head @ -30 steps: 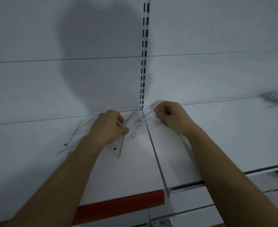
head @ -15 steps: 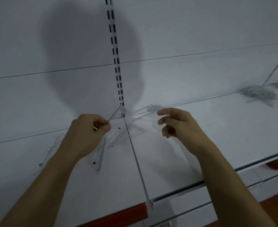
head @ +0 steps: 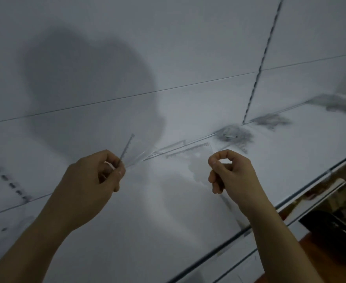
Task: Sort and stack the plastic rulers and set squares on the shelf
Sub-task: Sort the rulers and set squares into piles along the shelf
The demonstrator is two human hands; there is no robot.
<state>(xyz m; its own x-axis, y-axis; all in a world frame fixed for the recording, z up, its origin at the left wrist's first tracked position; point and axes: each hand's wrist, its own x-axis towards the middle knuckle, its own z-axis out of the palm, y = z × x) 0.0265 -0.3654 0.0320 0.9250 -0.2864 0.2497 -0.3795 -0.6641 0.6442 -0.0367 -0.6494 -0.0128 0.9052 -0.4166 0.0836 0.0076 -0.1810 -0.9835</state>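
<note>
At the far left a slotted upright (head: 7, 181) runs down the back panel. The left hand (head: 94, 176) is raised above the white shelf (head: 157, 221), fingers and thumb pinching a clear set square (head: 130, 151) that tilts up and away. To its right the right hand (head: 229, 170) pinches a second clear set square (head: 194, 160) by its near edge. Farther right, blurred heaps of clear rulers (head: 234, 134) lie along the shelf's far edge.
</note>
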